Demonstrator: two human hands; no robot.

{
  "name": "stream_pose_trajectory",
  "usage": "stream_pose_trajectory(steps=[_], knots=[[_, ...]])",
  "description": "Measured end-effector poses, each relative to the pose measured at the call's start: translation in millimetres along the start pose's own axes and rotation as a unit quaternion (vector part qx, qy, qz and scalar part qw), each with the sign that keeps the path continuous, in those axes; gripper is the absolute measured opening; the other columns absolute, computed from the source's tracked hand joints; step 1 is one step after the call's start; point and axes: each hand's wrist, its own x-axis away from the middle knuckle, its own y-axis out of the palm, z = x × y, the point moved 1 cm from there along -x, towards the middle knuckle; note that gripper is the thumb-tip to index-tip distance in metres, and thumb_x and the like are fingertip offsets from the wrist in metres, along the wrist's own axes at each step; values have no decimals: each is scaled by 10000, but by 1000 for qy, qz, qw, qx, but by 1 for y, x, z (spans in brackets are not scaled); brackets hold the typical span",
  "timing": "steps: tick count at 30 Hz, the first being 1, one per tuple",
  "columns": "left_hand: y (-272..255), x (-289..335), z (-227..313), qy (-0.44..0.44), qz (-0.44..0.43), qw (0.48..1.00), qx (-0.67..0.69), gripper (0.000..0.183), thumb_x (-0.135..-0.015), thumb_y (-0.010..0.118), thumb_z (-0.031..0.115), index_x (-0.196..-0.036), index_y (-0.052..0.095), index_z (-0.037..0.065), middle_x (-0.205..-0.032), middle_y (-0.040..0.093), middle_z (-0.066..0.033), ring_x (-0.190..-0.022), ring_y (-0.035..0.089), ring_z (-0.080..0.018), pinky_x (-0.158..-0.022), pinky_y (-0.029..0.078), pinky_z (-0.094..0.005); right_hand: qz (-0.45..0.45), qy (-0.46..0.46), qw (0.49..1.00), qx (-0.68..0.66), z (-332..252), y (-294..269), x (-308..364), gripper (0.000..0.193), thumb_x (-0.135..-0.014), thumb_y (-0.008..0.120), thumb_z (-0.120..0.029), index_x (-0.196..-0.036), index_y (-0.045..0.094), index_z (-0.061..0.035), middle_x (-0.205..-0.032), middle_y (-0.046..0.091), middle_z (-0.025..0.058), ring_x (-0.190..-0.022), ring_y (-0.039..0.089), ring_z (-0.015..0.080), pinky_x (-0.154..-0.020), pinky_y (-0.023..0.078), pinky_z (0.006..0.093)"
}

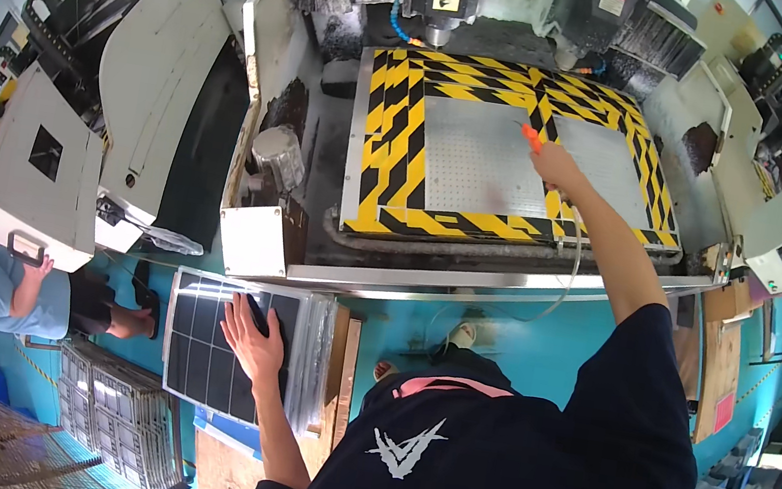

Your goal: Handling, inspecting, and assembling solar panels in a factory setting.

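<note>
My right hand is closed around an orange air gun, held over a metal plate with rows of small holes. Yellow-and-black striped tape borders this plate and a second plate beside it. A thin pale hose hangs below my right forearm. My left hand lies with fingers spread on a stack of trays. Dark rectangular pieces in a grid fill the top tray.
A machine spindle with a blue coolant nozzle stands behind the plates. The machine's metal front edge runs before me. At left a person grips the handle of a white cabinet. More stacked trays stand lower left.
</note>
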Motion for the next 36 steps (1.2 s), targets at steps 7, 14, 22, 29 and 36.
stream_pose_trajectory(steps=[7, 14, 22, 29, 36], knots=[[-19, 5, 1, -6, 58, 973, 222, 327, -1090, 462, 201, -1262, 636, -17, -1240, 674, -193, -1169, 612, -386, -1038, 453, -492, 35, -1, 999, -17, 34, -19, 23, 427, -1007, 588, -328, -947, 649, 90, -701, 703, 182, -492, 680, 293, -485, 559, 412], [-18, -16, 99, 93, 80, 934, 335, 434, -1116, 349, 194, -975, 684, -43, -932, 700, -175, -853, 688, -328, -796, 547, -411, -57, -113, 989, -73, -34, 12, 67, 455, -1019, 574, -355, -975, 665, 88, -729, 698, 193, -540, 691, 297, -514, 566, 416], [-14, -53, 230, 269, -115, 874, 388, 303, -1041, 454, 107, -964, 722, -9, -883, 711, -155, -851, 674, -345, -791, 531, -436, -4, -65, 994, -89, -31, 7, 34, 424, -1021, 562, -335, -991, 683, 70, -759, 717, 189, -550, 696, 303, -568, 574, 432], [13, -47, 273, 305, -212, 856, 361, 216, -1022, 561, 124, -1006, 758, 36, -894, 720, -155, -863, 678, -345, -787, 536, -422, 58, 33, 991, -114, 66, -5, 22, 493, -1018, 576, -404, -964, 656, 79, -674, 691, 194, -518, 690, 293, -505, 565, 402], [63, -69, 305, 301, -314, 848, 304, 263, -1030, 612, 240, -1073, 775, 39, -972, 744, -185, -940, 697, -338, -835, 534, -393, 41, -42, 990, -128, 74, 9, 108, 510, -993, 607, -454, -951, 669, 51, -653, 683, 174, -581, 715, 310, -570, 564, 440]])
